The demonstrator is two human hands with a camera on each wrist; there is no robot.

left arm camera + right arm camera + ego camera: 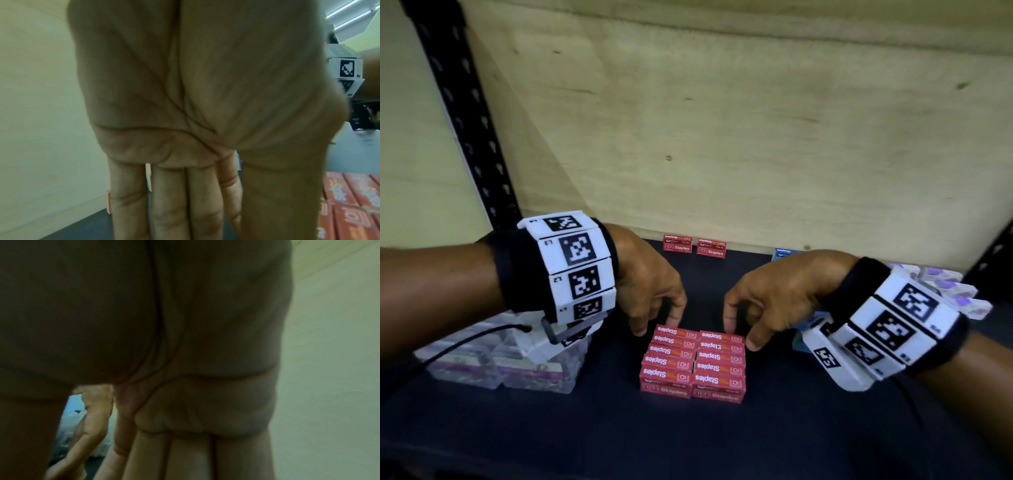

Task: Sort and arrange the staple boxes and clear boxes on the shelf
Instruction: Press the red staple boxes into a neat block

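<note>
A block of red staple boxes [693, 363] lies in two tight columns on the black shelf [688, 442]. My left hand [657, 323] hangs over the block's far left corner, fingers pointing down and fingertips touching its far edge and left side. My right hand [742, 334] mirrors it at the far right corner, thumb by the right side. Neither hand holds a box. In the left wrist view the fingers [174, 203] run straight down, with the red boxes [353, 203] beside them. In the right wrist view the fingers [185, 459] are also straight.
Two more red staple boxes [677, 244] [711, 248] stand at the back against the wooden wall. Clear boxes [500, 366] sit under my left wrist. A blue box [786, 253] and clear boxes with purple contents [948, 287] lie at the right. A black upright [465, 120] bounds the left.
</note>
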